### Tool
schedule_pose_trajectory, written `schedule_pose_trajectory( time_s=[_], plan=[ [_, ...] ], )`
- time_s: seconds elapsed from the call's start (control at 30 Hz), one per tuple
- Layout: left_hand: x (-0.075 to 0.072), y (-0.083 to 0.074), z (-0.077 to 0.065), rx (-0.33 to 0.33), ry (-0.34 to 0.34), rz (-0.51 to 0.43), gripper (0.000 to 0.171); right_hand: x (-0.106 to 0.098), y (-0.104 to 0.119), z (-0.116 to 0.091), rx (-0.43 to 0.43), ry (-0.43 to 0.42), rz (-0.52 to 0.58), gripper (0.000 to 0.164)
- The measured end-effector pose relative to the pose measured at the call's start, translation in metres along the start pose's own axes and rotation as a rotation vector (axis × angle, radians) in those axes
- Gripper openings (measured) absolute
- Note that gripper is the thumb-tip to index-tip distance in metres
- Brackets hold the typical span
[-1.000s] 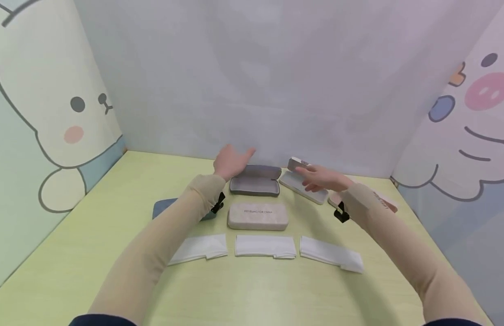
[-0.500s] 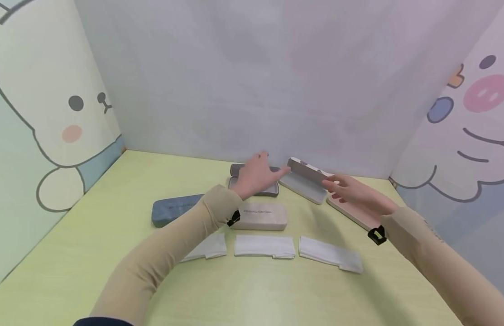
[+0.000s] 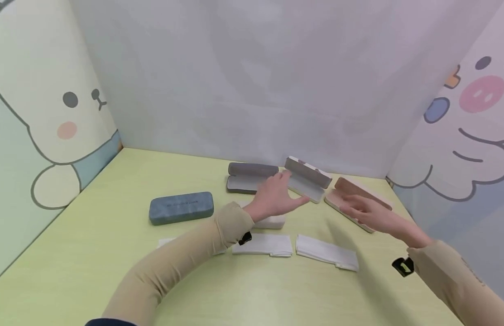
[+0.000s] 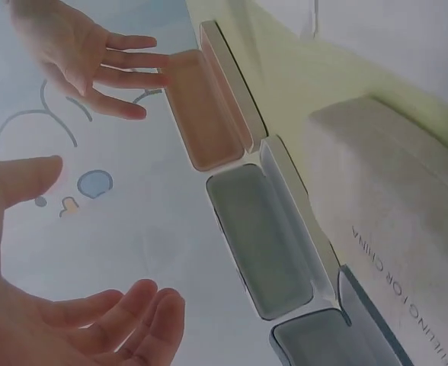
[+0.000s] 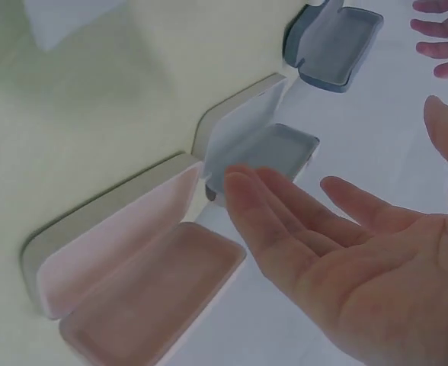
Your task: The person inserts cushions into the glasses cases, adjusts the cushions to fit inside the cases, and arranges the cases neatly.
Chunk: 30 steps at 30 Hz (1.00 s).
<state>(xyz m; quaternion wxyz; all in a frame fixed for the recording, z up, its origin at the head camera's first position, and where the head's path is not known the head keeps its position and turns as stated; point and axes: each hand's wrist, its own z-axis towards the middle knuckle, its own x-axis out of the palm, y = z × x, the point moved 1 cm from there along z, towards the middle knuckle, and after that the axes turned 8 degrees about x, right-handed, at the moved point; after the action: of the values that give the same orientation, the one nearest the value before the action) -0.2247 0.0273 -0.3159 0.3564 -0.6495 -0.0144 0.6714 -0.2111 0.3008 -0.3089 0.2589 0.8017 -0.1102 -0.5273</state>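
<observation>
My left hand (image 3: pixel 274 197) hovers over the closed beige glasses case (image 3: pixel 272 222), partly covering it; its thumb and fingers are spread and hold nothing. On the right, my right hand (image 3: pixel 372 213) is above the open pink glasses case (image 3: pixel 361 191) and overlaps its front half, also holding nothing. Between the hands stands an open white glasses case (image 3: pixel 308 175) with a patterned lid. An open dark grey glasses case (image 3: pixel 252 170) sits at the back, behind the left hand. In the right wrist view the pink case's tray (image 5: pixel 155 290) is bare inside.
A closed blue glasses case (image 3: pixel 181 208) lies at the left. Folded white cloths make a front row: one in the middle (image 3: pixel 261 245), one at the right (image 3: pixel 327 252), and one at the left largely hidden by my left sleeve (image 3: pixel 186 253). A curtain (image 3: pixel 252 81) hangs behind the table.
My left hand has moved right and nearer from beside the grey case. My right hand has moved right from the white case to the pink one. The cases keep their places.
</observation>
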Motion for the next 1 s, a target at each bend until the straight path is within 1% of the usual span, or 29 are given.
schedule_pose_trajectory(
  time_s=[0.13,0.2,0.3,0.5,0.6,0.67,0.73,0.83,0.93,1.0],
  plan=[
    [0.011,-0.005,-0.006,0.056,0.033,0.041,0.078,0.009,-0.016,-0.011,0.014,0.018,0.013,0.062],
    [0.016,-0.008,-0.009,0.071,0.052,0.053,0.077,0.014,-0.025,-0.016,0.016,0.032,0.028,0.062],
    [0.025,-0.013,-0.013,0.088,0.081,0.097,0.075,0.022,-0.036,-0.024,0.020,0.041,0.040,0.063],
    [0.043,-0.020,-0.021,0.114,0.132,0.194,0.067,0.035,-0.053,-0.032,-0.015,-0.015,0.035,0.061],
    [0.055,-0.020,-0.022,0.140,0.143,0.246,0.064,0.041,-0.059,-0.034,-0.025,-0.022,0.042,0.060],
    [0.062,-0.019,-0.023,0.168,0.136,0.298,0.062,0.045,-0.063,-0.034,-0.027,-0.014,0.051,0.061],
    [0.070,-0.019,-0.023,0.191,0.128,0.359,0.060,0.049,-0.066,-0.034,-0.010,-0.004,0.062,0.061],
    [0.080,-0.020,-0.023,0.222,0.122,0.439,0.056,0.054,-0.069,-0.034,-0.006,-0.018,0.042,0.060],
    [0.086,-0.023,-0.023,0.232,0.139,0.484,0.054,0.058,-0.070,-0.034,-0.005,-0.044,0.006,0.058],
    [0.090,-0.024,-0.022,0.232,0.157,0.491,0.053,0.059,-0.071,-0.034,-0.009,-0.058,-0.021,0.056]
  ],
)
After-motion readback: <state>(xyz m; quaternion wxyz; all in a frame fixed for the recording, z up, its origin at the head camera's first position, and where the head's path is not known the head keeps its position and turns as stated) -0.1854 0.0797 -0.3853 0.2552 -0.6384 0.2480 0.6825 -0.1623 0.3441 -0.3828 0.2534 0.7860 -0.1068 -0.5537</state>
